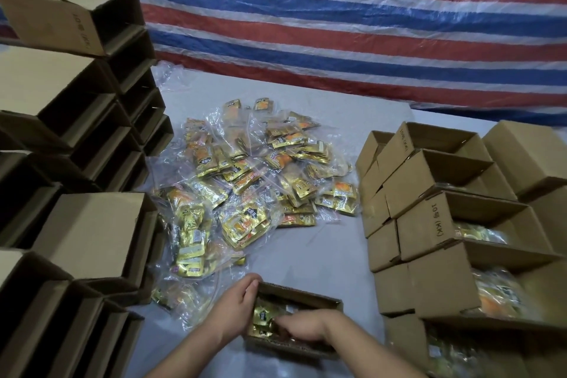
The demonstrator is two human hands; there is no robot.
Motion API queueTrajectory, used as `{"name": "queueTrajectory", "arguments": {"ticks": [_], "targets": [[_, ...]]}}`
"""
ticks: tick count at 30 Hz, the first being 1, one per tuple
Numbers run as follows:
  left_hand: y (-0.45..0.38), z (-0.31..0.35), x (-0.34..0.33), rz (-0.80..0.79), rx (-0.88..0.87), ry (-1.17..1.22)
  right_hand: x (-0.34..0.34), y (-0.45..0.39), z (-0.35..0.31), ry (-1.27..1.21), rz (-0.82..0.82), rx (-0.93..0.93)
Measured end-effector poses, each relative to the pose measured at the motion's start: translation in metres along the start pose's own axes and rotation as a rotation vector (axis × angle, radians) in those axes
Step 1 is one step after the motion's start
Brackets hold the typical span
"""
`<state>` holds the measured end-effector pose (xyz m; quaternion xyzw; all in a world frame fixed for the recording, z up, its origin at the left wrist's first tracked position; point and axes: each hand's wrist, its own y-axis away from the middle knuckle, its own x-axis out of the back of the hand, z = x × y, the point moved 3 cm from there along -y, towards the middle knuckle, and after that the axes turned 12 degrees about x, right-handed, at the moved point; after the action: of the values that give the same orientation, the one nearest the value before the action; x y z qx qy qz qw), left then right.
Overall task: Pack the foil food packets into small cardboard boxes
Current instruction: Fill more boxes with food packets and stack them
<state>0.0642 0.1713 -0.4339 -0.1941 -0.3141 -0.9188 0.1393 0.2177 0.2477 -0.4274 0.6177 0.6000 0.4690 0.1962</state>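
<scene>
A small open cardboard box (306,298) lies on the grey table right in front of me, with gold foil packets (263,314) inside. My left hand (239,307) holds the box's left end, fingers curled over its rim. My right hand (302,328) reaches down into the box and presses on the packets; its fingertips are blurred and partly hidden. A big loose pile of gold foil packets in clear plastic bags (251,181) covers the middle of the table beyond the box.
Stacks of empty open cardboard boxes (76,138) rise on the left. On the right stand stacked boxes (445,224) with packets showing inside. A red, white and blue striped tarp (337,24) hangs behind the table.
</scene>
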Motion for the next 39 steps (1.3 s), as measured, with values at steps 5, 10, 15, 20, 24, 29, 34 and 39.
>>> {"name": "queueTrajectory", "arguments": {"ticks": [5,10,15,20,24,29,34,39], "targets": [[-0.002,0.006,-0.002,0.002,0.066,-0.050,0.011,0.021,0.005,0.063,0.303,0.142],[0.001,0.009,-0.006,-0.004,0.117,-0.045,0.024,0.050,0.016,0.251,0.733,0.214],[0.006,0.003,-0.011,0.031,0.193,0.028,0.019,0.065,0.046,0.154,0.860,0.017],[0.018,0.000,-0.023,-0.029,0.299,-0.005,0.005,0.055,0.058,0.022,0.761,-0.023],[0.029,0.021,-0.022,0.059,0.289,-0.077,0.013,0.065,0.056,0.053,0.741,-0.039],[0.055,0.067,-0.007,0.131,0.226,-0.036,0.037,0.120,0.039,0.095,0.812,0.051],[0.099,0.128,0.007,0.064,0.172,0.187,0.055,0.205,0.028,0.092,0.950,0.153],[0.147,0.182,-0.004,0.020,0.106,0.253,0.054,0.284,0.043,0.087,1.064,0.061]]}}
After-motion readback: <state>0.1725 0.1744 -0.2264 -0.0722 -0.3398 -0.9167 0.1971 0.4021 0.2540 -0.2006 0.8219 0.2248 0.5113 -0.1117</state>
